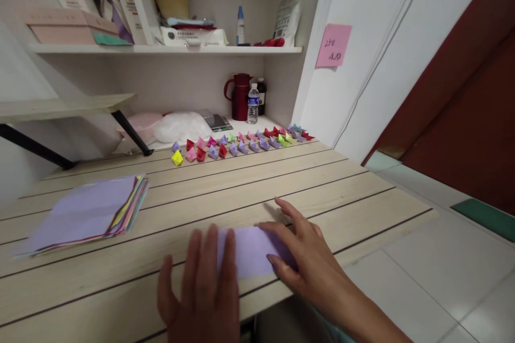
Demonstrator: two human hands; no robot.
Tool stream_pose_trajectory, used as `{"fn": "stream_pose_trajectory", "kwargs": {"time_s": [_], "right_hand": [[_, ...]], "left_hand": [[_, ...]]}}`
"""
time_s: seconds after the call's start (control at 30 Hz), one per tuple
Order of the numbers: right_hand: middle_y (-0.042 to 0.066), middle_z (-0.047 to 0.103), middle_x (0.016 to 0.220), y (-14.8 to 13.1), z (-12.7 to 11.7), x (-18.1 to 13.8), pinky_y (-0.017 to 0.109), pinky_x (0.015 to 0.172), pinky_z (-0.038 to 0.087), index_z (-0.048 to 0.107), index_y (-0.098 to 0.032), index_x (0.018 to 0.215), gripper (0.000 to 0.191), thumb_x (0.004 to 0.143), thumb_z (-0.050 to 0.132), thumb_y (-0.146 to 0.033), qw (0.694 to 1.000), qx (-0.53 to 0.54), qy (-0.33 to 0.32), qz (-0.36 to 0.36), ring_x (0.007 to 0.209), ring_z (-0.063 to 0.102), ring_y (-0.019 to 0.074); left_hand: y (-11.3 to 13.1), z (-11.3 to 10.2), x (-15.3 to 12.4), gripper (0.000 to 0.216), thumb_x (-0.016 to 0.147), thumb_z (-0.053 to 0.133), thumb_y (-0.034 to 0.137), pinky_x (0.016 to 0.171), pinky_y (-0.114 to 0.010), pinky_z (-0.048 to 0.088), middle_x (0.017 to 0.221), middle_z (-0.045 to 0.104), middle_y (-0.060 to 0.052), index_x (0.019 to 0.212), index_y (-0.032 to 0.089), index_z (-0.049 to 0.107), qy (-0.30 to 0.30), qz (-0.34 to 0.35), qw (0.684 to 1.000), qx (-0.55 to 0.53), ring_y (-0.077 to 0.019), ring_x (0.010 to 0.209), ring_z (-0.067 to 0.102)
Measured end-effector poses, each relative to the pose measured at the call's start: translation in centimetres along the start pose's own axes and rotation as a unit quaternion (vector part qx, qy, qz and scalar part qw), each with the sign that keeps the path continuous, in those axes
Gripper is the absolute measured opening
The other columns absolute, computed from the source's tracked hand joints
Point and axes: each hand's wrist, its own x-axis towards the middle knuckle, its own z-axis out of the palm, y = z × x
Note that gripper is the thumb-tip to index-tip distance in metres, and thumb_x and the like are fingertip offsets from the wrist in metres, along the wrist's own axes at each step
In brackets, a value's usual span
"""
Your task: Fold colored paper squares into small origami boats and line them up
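Observation:
A folded sheet of purple paper (251,252) lies flat on the striped wooden table (257,193) near its front edge. My left hand (203,278) rests with outstretched fingers over the paper's left end; it is slightly blurred. Over the right end lies my right hand (303,254), its fingers spread and the thumb and a finger touching the paper. Neither hand grips anything. Part of the paper is hidden beneath the fingers.
A stack of coloured paper (88,209) lies at the left. Several small folded paper pieces (223,150) line the table's back. Behind them stand a dark red jug (240,97) and a water bottle (252,104). A raised wooden shelf (64,107) stands at the back left.

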Motion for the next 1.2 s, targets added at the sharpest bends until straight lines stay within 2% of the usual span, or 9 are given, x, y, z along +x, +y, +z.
{"fn": "stream_pose_trajectory", "kwargs": {"time_s": [0.2, 0.27, 0.37, 0.43, 0.53, 0.6, 0.77, 0.93, 1.2], "right_hand": [[0.011, 0.022, 0.161, 0.3, -0.9, -0.5, 0.053, 0.106, 0.04, 0.053, -0.03, 0.136, 0.049, 0.087, 0.062, -0.027, 0.999, 0.011, -0.03, -0.018, 0.145, 0.028, 0.0339], [0.011, 0.021, 0.162, 0.7, -1.5, -1.0, 0.054, 0.109, 0.037, 0.048, -0.03, 0.141, 0.056, 0.089, 0.064, -0.041, 0.998, 0.016, -0.045, -0.048, 0.145, 0.027, 0.0349], [0.009, 0.035, 0.158, 1.5, -2.1, -1.9, 0.059, 0.113, 0.027, 0.041, -0.031, 0.147, 0.073, 0.084, 0.065, -0.06, 0.977, 0.006, -0.127, -0.169, 0.145, 0.028, 0.0365], [0.007, 0.045, 0.152, 1.7, -2.2, -2.3, 0.056, 0.112, 0.029, 0.044, -0.033, 0.145, 0.064, 0.087, 0.065, -0.052, 0.965, -0.002, -0.152, -0.214, 0.14, 0.035, 0.0347], [0.004, 0.055, 0.141, 1.2, -2.4, -2.4, 0.046, 0.1, 0.041, 0.052, -0.036, 0.138, 0.049, 0.092, 0.059, -0.021, 0.974, 0.006, -0.126, -0.191, 0.128, 0.048, 0.0286], [0.003, 0.059, 0.132, 0.8, -2.7, -1.9, 0.042, 0.094, 0.043, 0.056, -0.039, 0.133, 0.048, 0.091, 0.056, -0.016, 0.976, 0.028, -0.129, -0.175, 0.119, 0.053, 0.0258], [0.002, 0.064, 0.11, 0.9, -3.2, 0.9, 0.039, 0.091, 0.043, 0.071, -0.035, 0.108, 0.018, 0.096, 0.058, -0.033, 0.962, 0.138, -0.17, -0.161, 0.105, 0.059, 0.022], [0.005, 0.067, 0.106, 1.6, -1.8, 3.6, 0.039, 0.093, 0.044, 0.07, -0.024, 0.088, 0.025, 0.096, 0.057, -0.044, 0.966, 0.177, -0.146, -0.116, 0.103, 0.06, 0.0216], [0.002, 0.066, 0.097, 0.5, -0.4, 4.0, 0.038, 0.087, 0.042, 0.06, -0.022, 0.081, 0.021, 0.09, 0.067, -0.04, 0.981, 0.137, -0.125, -0.051, 0.096, 0.059, 0.0213]], "left_hand": [[0.7, 1.6, -2.3, 0.049, 0.095, 0.045, 0.043, 0.124, -0.042, 0.006, 0.136, 0.062, -0.012, 0.131, 0.011, 0.057, -0.088, 0.191, 0.976, -0.048, -0.0245, 0.127, 0.055], [0.5, 1.9, -3.0, 0.049, 0.097, 0.041, 0.043, 0.124, -0.042, 0.007, 0.134, 0.064, -0.012, 0.131, 0.012, 0.056, -0.088, 0.187, 0.977, -0.044, -0.024, 0.123, 0.058], [0.3, 1.5, -3.9, 0.042, 0.099, 0.037, 0.033, 0.124, -0.044, 0.01, 0.134, 0.064, -0.011, 0.131, 0.013, 0.055, -0.078, 0.149, 0.985, -0.046, -0.0222, 0.123, 0.059], [0.1, 1.1, -4.5, 0.04, 0.097, 0.038, 0.025, 0.124, -0.046, 0.012, 0.134, 0.064, -0.01, 0.13, 0.014, 0.056, -0.065, 0.141, 0.987, -0.047, -0.0207, 0.126, 0.057], [-0.4, 0.6, -5.4, 0.036, 0.092, 0.045, 0.017, 0.124, -0.047, 0.016, 0.13, 0.067, -0.008, 0.125, 0.014, 0.061, -0.027, 0.142, 0.989, -0.042, -0.0194, 0.137, 0.046], [-0.7, 0.5, -5.9, 0.034, 0.092, 0.047, 0.016, 0.123, -0.046, 0.02, 0.127, 0.069, -0.008, 0.121, 0.014, 0.063, -0.004, 0.143, 0.989, -0.043, -0.019, 0.14, 0.041], [0.0, 0.6, -5.8, 0.034, 0.092, 0.046, 0.014, 0.124, -0.045, 0.019, 0.124, 0.07, -0.007, 0.122, 0.014, 0.063, -0.005, 0.106, 0.992, -0.062, -0.0181, 0.122, 0.061], [1.5, 1.4, -5.1, 0.037, 0.092, 0.041, 0.016, 0.123, -0.045, 0.019, 0.121, 0.072, -0.01, 0.122, 0.013, 0.063, 0.005, 0.054, 0.996, -0.076, -0.0209, 0.119, 0.063], [1.7, 1.5, -5.2, 0.035, 0.09, 0.04, 0.012, 0.122, -0.04, 0.024, 0.117, 0.073, -0.013, 0.114, 0.009, 0.066, 0.029, 0.049, 0.994, -0.091, -0.0224, 0.127, 0.057]]}}
